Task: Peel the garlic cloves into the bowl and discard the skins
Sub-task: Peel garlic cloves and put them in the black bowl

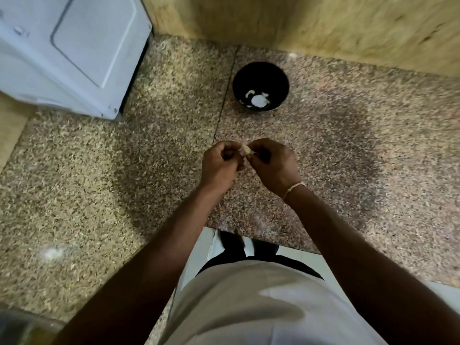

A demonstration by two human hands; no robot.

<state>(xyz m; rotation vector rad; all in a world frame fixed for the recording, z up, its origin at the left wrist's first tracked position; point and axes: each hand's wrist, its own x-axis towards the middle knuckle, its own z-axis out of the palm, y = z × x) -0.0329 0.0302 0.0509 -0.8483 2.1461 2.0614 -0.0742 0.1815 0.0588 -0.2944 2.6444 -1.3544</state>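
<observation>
Pale garlic clove (245, 151) pinched between left hand (219, 165) and right hand (273, 163) fingertips.

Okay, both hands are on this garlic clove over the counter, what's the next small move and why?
Probably keep pulling the skin off. The left hand and right hand both pinch the garlic clove, which looks partly skinned, though blur hides detail. The black bowl, already holding pale peeled pieces, sits farther back on the counter, so dropping comes later.
</observation>
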